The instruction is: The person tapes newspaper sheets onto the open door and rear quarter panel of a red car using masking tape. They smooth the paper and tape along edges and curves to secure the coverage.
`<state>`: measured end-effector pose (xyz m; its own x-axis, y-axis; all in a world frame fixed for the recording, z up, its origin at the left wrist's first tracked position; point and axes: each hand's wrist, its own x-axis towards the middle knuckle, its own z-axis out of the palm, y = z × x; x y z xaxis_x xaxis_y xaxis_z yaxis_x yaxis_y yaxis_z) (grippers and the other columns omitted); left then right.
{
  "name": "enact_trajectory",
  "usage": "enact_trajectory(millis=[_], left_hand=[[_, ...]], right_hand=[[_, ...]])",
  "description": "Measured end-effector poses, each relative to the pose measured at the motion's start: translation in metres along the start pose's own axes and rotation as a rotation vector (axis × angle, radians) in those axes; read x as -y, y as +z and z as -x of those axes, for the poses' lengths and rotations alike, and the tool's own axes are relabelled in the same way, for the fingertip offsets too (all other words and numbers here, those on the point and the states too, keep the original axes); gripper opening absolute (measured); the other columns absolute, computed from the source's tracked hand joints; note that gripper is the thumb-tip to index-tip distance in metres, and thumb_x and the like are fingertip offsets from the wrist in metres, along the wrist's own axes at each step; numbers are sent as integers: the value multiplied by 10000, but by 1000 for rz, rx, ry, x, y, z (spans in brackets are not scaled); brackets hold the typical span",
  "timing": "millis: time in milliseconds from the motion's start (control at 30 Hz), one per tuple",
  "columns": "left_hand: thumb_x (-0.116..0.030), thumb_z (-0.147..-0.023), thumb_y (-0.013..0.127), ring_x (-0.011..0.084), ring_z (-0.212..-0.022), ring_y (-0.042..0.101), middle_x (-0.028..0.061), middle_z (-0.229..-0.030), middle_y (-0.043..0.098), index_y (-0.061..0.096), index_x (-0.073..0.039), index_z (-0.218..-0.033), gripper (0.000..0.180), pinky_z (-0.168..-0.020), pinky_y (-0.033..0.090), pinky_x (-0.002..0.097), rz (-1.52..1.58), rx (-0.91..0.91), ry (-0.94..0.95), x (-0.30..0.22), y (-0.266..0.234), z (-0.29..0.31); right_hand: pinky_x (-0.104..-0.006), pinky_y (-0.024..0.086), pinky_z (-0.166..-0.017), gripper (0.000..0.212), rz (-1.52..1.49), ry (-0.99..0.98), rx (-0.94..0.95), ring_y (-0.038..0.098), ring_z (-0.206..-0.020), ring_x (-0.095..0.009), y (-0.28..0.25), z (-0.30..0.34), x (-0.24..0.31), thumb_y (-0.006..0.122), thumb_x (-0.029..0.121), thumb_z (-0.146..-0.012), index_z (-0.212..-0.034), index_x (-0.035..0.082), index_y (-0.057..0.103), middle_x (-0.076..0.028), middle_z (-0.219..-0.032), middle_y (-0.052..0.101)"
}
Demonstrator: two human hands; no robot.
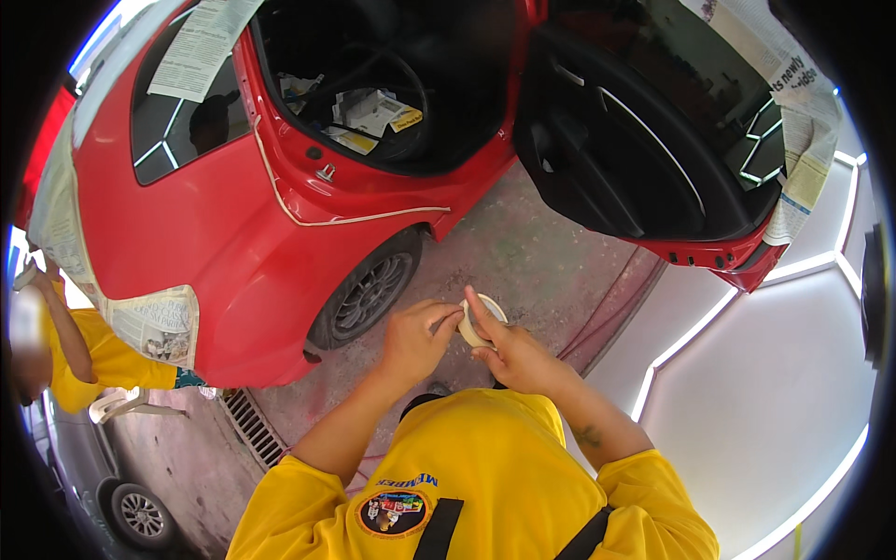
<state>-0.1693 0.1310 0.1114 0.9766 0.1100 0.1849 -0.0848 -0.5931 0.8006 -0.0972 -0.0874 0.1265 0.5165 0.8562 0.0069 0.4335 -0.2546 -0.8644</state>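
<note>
In front of my chest, my right hand (520,357) grips a cream roll of masking tape (469,332), the thumb lying across its ring. My left hand (415,342) is closed, its thumb and fingertips pinched at the roll's left edge. Whether a loose tape end is between them is too small to tell. Beyond my hands stands a red car (224,243) with its rear door (616,149) swung wide to the right. A strip of masking tape (364,217) runs along the door opening's edge, above the rear wheel (367,291).
Newspaper sheets (163,322) cover parts of the car's rear, and more newspaper (805,140) hangs on the open door's edge. A floor drain grate (254,427) lies at left. A person in yellow (107,350) works behind the car, near a grey car (79,476). White lit panels (765,373) stand at right.
</note>
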Motion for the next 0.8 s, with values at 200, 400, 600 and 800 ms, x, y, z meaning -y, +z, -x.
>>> enact_trajectory(millis=[200,400,600,800], left_hand=[[-113,-1005,713,303,-831,692,126,-971,687,668,-17,-1122,157,-788,533,368,46,-201,-154,44,56,-18],[-89,-1029,739,70,-907,604,-15,-979,660,675,-72,-1074,81,-795,484,265,759,-41,-711,94,81,-77],[-42,-999,770,89,-792,645,39,-873,744,700,-24,-989,73,-762,496,233,738,-203,-836,172,114,-146],[-26,-984,788,95,-793,652,47,-860,744,697,-16,-971,92,-739,494,239,699,-206,-894,280,154,-178]], right_hand=[[-522,563,-916,865,-227,227,148,714,-988,-531,-26,-31,-38,709,176,-1021,-1735,185,221,-273,-1055,765],[-464,573,-787,693,117,16,-101,749,-873,-422,-73,-89,-143,730,264,-1014,-1631,152,437,-208,-923,765],[-482,569,-687,490,4,216,-70,736,-721,-397,-76,-171,-254,628,291,-1072,-1536,153,552,-172,-772,733],[-478,560,-657,432,291,6,-198,724,-660,-369,-33,-229,-373,632,251,-1052,-1472,151,617,-133,-693,710]])
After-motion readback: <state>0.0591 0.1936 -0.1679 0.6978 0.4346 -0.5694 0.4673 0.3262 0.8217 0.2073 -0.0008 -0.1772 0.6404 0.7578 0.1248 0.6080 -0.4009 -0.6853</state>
